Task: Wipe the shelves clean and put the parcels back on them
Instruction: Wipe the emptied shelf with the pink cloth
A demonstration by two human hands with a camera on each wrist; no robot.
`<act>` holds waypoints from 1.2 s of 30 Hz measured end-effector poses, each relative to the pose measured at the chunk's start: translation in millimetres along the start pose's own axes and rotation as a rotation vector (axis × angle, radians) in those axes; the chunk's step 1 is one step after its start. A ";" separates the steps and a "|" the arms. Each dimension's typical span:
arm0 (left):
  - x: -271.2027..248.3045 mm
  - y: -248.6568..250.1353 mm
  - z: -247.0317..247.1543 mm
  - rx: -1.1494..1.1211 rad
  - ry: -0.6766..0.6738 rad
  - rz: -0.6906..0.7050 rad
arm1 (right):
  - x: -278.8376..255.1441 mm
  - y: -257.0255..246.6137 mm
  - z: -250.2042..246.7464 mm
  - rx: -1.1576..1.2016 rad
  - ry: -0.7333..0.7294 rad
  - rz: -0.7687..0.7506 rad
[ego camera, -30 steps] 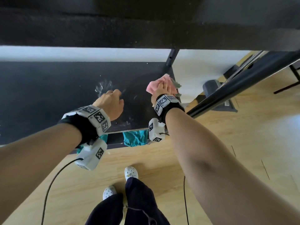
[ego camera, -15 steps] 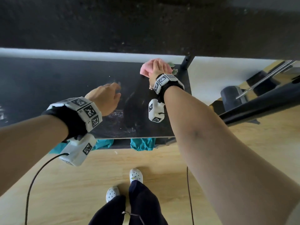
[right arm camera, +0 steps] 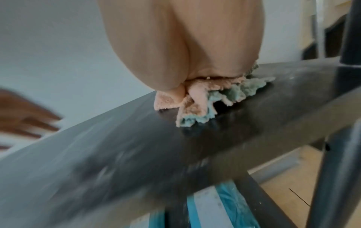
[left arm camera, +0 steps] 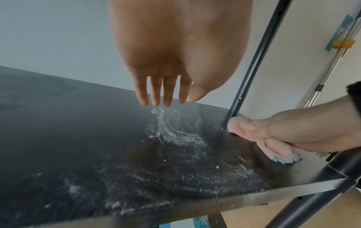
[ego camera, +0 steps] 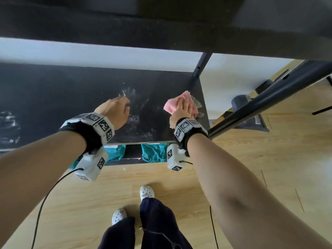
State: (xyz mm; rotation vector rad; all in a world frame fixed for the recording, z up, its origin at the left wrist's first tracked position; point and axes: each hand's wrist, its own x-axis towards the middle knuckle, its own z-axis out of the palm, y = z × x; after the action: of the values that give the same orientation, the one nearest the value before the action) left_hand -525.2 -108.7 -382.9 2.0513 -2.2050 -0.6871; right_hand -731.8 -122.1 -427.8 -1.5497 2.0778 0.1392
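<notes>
Right now the right hand (ego camera: 181, 108) lies flat on a crumpled pink terry cloth with a pale blue-green underside (ego camera: 177, 103), fingers spread over it and thumb tucked along its near edge, pressing it down onto the dark, glossy black shelf board (ego camera: 71, 97) near the board's right end, just in front of the black metal upright post (ego camera: 198, 69) at the back corner. The left hand (ego camera: 115, 112) holds nothing; its fingers (left arm camera: 156, 92) hang straight and together just above the board, beside a patch of white powdery smears (left arm camera: 175, 132) that curve in arcs across the middle of the surface. More white residue (ego camera: 8, 126) shows far to the left. The step in hand looks like wiping this shelf, and it appears only partly done, since dust streaks sit between the two hands and along the front edge. To do it well, I would keep the palm flat so the whole cloth bears on the board, sweep in overlapping passes from the post corner leftward through the smears, and draw the powder toward the front lip rather than scattering it; refolding to a fresh face would help if streaks reappear. The left hand should stay off the wiped area. On the lower shelf, teal plastic-wrapped parcels (ego camera: 154, 153) peek out below the front edge, not yet on this board.
</notes>
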 end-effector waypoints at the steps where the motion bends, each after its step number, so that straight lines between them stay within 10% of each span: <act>1: -2.4 -3.2 0.4 0.006 -0.001 -0.013 | -10.6 -8.0 8.1 -0.012 -0.025 -0.053; 8: -15.1 -8.0 12.4 -0.046 0.094 -0.025 | -0.5 -49.2 25.9 -0.007 -0.051 -0.211; 15: -19.9 -14.3 21.5 -0.053 0.124 -0.012 | 53.9 -8.4 -10.1 0.013 0.054 0.019; 24: -36.1 -19.4 21.3 -0.055 0.053 -0.025 | -16.4 15.6 14.4 0.000 -0.001 0.161; 36: -80.1 -54.3 16.7 0.113 0.024 0.007 | -90.7 -48.6 77.8 -0.029 -0.086 -0.242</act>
State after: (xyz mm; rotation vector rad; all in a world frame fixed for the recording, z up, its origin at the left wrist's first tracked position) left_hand -470.5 -28.2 -396.3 2.0892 -2.2865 -0.5459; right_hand -642.1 -30.2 -439.6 -1.7663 1.8142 0.1449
